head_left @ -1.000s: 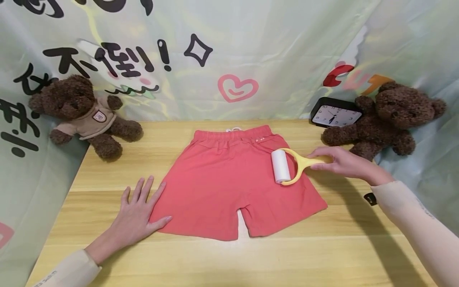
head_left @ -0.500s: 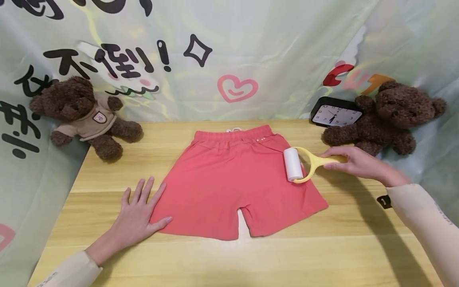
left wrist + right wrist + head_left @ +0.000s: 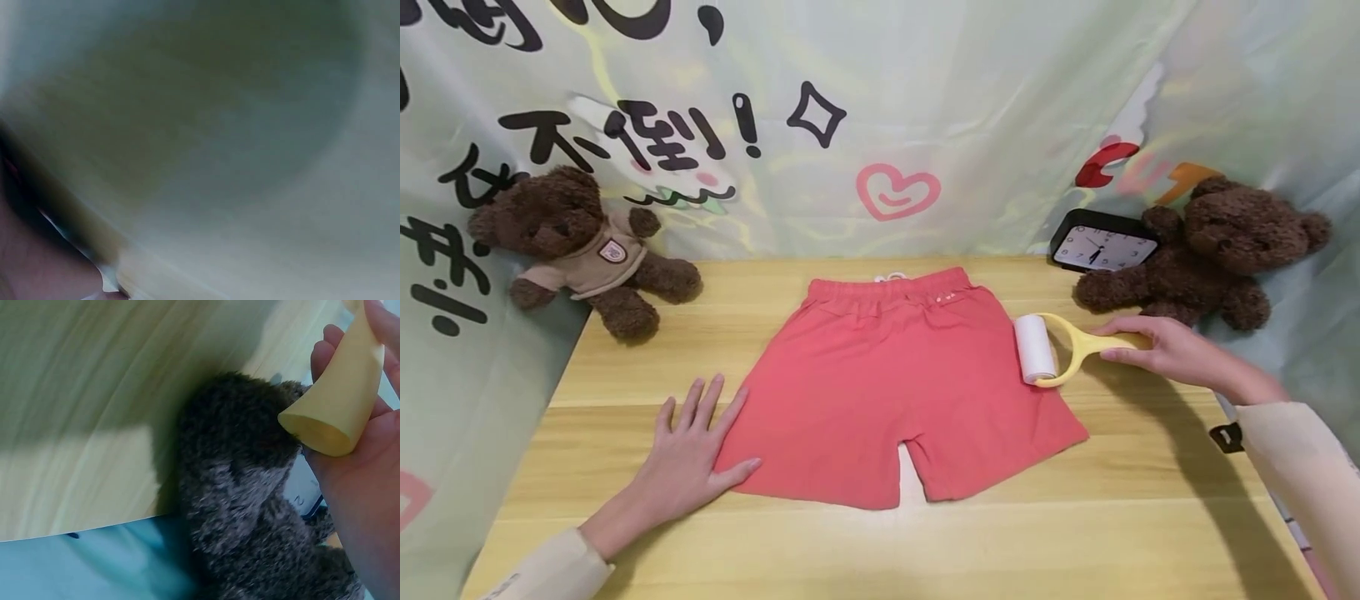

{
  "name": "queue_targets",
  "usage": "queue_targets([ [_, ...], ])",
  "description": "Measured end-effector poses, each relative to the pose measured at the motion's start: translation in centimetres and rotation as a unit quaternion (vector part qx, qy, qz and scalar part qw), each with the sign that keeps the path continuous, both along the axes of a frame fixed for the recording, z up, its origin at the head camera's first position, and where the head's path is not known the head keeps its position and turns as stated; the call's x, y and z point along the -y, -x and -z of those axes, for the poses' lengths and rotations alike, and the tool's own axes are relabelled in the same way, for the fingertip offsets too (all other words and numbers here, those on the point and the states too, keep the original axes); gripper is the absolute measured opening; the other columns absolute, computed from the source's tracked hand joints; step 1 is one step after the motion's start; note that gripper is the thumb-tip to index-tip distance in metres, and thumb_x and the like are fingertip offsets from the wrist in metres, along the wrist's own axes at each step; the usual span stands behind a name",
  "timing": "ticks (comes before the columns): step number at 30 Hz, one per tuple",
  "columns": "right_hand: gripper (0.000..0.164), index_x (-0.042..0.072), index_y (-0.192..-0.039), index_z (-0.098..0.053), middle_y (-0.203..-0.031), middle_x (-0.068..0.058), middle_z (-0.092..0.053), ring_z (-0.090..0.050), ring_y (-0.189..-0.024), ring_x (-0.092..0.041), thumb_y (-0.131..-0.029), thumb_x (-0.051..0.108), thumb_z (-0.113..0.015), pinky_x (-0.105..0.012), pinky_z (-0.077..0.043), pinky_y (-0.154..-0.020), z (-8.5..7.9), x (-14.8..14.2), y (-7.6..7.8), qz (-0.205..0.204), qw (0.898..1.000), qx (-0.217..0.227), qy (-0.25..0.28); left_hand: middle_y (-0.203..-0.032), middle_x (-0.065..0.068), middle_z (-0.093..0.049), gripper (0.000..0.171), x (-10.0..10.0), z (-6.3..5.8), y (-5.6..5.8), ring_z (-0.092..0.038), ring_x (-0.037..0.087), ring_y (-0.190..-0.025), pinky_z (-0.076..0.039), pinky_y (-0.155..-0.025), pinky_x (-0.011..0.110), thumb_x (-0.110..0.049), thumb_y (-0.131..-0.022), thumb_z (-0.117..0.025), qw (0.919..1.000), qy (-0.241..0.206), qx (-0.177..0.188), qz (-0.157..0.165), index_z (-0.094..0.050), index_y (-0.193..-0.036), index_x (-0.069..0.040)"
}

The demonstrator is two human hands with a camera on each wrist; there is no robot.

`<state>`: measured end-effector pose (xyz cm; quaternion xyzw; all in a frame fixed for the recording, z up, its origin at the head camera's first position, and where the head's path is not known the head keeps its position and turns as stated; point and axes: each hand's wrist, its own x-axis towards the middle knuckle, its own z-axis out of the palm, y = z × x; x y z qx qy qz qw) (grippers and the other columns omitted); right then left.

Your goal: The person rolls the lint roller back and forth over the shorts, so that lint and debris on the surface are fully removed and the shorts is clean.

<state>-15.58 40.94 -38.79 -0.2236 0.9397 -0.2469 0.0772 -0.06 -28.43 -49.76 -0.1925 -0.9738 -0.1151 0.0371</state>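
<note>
Judge the roller (image 3: 1081,346) as light and stiff: see smooth yellow material, probably plastic, with a hollow flared end (image 3: 322,434) in the right wrist view. Expect easy turning of the white roll (image 3: 1034,348), and perhaps a little slipping on so smooth a handle (image 3: 1108,343). Best to take hold at the handle, not at the roll. Judge the red shorts (image 3: 857,383) as thin, soft and very light, not fragile but easy to drag or wrinkle; better to hold them flat at the hem or at the waistband (image 3: 887,290).

Find the shorts lying flat on the desk (image 3: 880,554), with the waistband at the far side and both leg openings nearer. Find the roll at the right side edge of the shorts; hard to say exactly how much of it touches the cloth.

Note the right hand (image 3: 1172,348) with the handle pinched between thumb and fingers, the roll in front of the fingertips. Note the left hand (image 3: 681,462) with fingers spread and gripping nothing, resting beside the left edge of the shorts, with the thumb tip over the cloth near the hem.
</note>
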Motion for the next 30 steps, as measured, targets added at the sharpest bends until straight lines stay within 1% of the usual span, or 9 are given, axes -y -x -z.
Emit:
queue_targets([
  [4, 0.023, 0.017, -0.124, -0.081, -0.11, 0.0, -0.075, -0.057, -0.088, -0.007, -0.101, 0.017, -0.082, -0.02, -0.042, -0.073, -0.2, -1.0, -0.7, 0.033, 0.999, 0.014, 0.003, -0.176, 0.025, -0.022, 0.103, -0.2, 0.1, -0.1, -0.02, 0.054, -0.159, -0.016, -0.112, 0.082, -0.071, -0.095, -0.069, 1.0, -0.002, 0.0, 0.0, -0.033, -0.174, -0.016],
  [9, 0.024, 0.015, -0.127, -0.078, -0.115, -0.002, -0.071, -0.057, -0.092, -0.004, -0.103, 0.018, -0.08, -0.016, -0.042, -0.076, -0.2, -1.0, -1.1, 0.062, 0.998, 0.012, 0.011, -0.177, 0.024, -0.02, 0.102, 0.4, 0.2, 0.0, -0.019, 0.052, -0.16, -0.015, -0.113, 0.081, -0.069, -0.096, -0.07, 0.9999, -0.011, 0.009, 0.005, -0.031, -0.174, -0.018],
  [12, 0.027, 0.014, -0.131, -0.076, -0.119, 0.0, -0.07, -0.057, -0.095, -0.003, -0.104, 0.011, -0.077, -0.016, -0.041, -0.079, -0.1, -0.5, -1.6, 0.052, 0.998, -0.008, 0.034, -0.178, 0.023, -0.017, 0.1, 1.2, -0.1, 0.2, -0.016, 0.051, -0.161, -0.016, -0.113, 0.081, -0.067, -0.097, -0.072, 0.9992, -0.023, 0.025, 0.02, -0.031, -0.175, -0.02],
  [16, 0.037, 0.009, -0.138, -0.072, -0.127, -0.005, -0.07, -0.056, -0.108, 0.004, -0.103, -0.002, -0.072, -0.012, -0.038, -0.087, 0.1, 0.7, -2.3, 0.009, 0.996, -0.054, 0.066, -0.179, 0.022, -0.016, 0.097, 2.3, -0.7, 0.5, -0.016, 0.05, -0.161, -0.018, -0.111, 0.082, -0.064, -0.096, -0.075, 0.9975, -0.035, 0.046, 0.04, -0.032, -0.174, -0.024],
  [19, 0.039, 0.008, -0.142, -0.069, -0.131, -0.012, -0.07, -0.051, -0.116, 0.01, -0.104, -0.001, -0.071, -0.008, -0.034, -0.091, 0.0, 2.0, -2.9, 0.0, 0.995, -0.077, 0.065, -0.178, 0.022, -0.018, 0.096, 3.0, -1.2, 0.8, -0.018, 0.05, -0.16, -0.018, -0.11, 0.083, -0.063, -0.096, -0.077, 0.9964, -0.041, 0.055, 0.05, -0.035, -0.173, -0.026],
  [22, 0.038, 0.006, -0.144, -0.067, -0.132, -0.015, -0.071, -0.051, -0.117, 0.01, -0.106, 0.003, -0.069, -0.008, -0.034, -0.092, 0.0, 3.9, -3.6, 0.006, 0.995, -0.081, 0.064, -0.178, 0.022, -0.019, 0.097, 3.5, -1.5, 0.9, -0.019, 0.051, -0.16, -0.018, -0.11, 0.083, -0.063, -0.095, -0.078, 0.9954, -0.047, 0.064, 0.054, -0.036, -0.173, -0.024],
  [25, 0.038, 0.007, -0.145, -0.067, -0.131, -0.014, -0.073, -0.055, -0.113, 0.004, -0.107, 0.005, -0.069, -0.012, -0.037, -0.093, 0.2, 6.2, -4.5, 0.009, 0.993, -0.088, 0.073, -0.177, 0.023, -0.02, 0.101, 3.8, -1.9, 0.9, -0.019, 0.051, -0.159, -0.018, -0.11, 0.083, -0.064, -0.094, -0.078, 0.9956, -0.042, 0.068, 0.049, -0.034, -0.174, -0.019],
  [27, 0.039, 0.009, -0.145, -0.068, -0.132, -0.012, -0.073, -0.059, -0.114, -0.002, -0.106, 0.005, -0.07, -0.016, -0.039, -0.095, 0.3, 7.8, -5.3, 0.006, 0.992, -0.092, 0.082, -0.177, 0.023, -0.02, 0.104, 4.0, -1.9, 0.7, -0.02, 0.051, -0.159, -0.019, -0.109, 0.083, -0.066, -0.094, -0.078, 0.9965, -0.031, 0.068, 0.039, -0.032, -0.174, -0.018],
  [30, 0.04, 0.013, -0.146, -0.069, -0.133, -0.007, -0.073, -0.062, -0.116, -0.011, -0.106, 0.006, -0.071, -0.022, -0.043, -0.098, 0.5, 10.3, -6.5, 0.003, 0.992, -0.082, 0.097, -0.176, 0.025, -0.022, 0.104, 4.3, -2.1, 0.4, -0.022, 0.052, -0.158, -0.021, -0.107, 0.084, -0.067, -0.093, -0.077, 0.9975, -0.015, 0.066, 0.022, -0.034, -0.173, -0.017],
])
